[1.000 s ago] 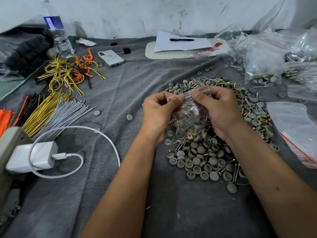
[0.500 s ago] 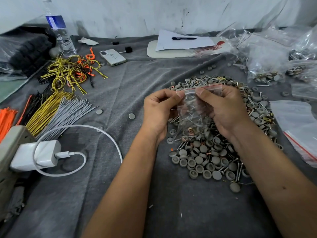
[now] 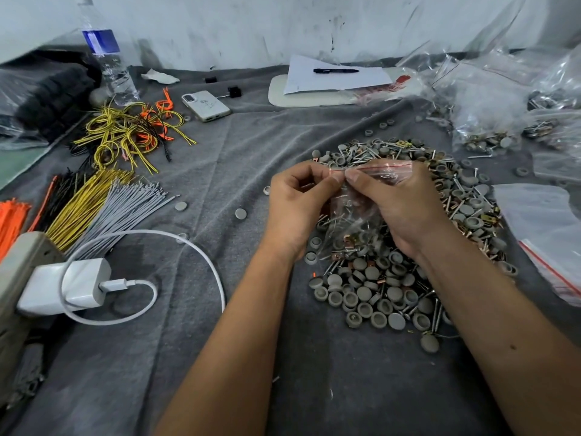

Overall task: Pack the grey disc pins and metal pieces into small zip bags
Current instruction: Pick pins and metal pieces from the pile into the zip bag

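I had both hands at the zip bag (image 3: 355, 215), above the pile of disc pins (image 3: 390, 278): left hand (image 3: 295, 206) and right hand (image 3: 399, 206) each pinching its red-striped top. Thin, slippery, bottom-heavy film, I judged; best gripped along the seal.

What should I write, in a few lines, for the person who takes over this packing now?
Left hand and right hand both pinch the red zip strip of one small zip bag, held above the pile of grey disc pins and metal pieces.
Done: this bag holds parts; filled bags lie far right.
Left: finish sealing it, then bag the large pile using the empty bags at right.
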`<move>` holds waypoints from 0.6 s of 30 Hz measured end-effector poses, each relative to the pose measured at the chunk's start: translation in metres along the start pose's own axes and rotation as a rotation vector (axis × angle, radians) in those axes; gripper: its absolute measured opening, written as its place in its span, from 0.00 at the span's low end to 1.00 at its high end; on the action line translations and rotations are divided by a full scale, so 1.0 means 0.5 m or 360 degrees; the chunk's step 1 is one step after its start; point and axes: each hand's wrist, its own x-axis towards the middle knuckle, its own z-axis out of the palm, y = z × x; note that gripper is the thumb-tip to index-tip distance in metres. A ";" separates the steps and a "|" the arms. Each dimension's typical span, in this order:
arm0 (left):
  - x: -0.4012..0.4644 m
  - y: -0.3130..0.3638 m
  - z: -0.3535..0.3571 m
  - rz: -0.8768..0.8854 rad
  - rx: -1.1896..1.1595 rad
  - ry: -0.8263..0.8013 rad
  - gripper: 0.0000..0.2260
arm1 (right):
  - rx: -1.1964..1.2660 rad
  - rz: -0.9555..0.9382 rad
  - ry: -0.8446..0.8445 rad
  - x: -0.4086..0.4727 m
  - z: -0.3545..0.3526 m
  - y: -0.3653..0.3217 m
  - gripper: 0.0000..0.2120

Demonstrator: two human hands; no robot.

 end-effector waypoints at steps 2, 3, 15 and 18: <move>0.002 0.001 -0.004 0.0036 0.0003 0.0057 0.05 | -0.0036 0.0044 0.0060 0.001 -0.003 -0.001 0.03; 0.003 0.001 -0.006 0.0048 -0.0005 0.0085 0.05 | -0.0037 0.0052 0.0090 0.002 -0.007 -0.001 0.04; 0.005 -0.003 -0.005 0.0031 -0.0073 0.0117 0.06 | 0.0032 0.0058 0.0122 0.006 -0.008 -0.003 0.06; 0.006 -0.005 -0.009 0.0010 -0.0104 0.0117 0.03 | 0.0106 0.0041 0.0203 0.006 -0.013 -0.005 0.08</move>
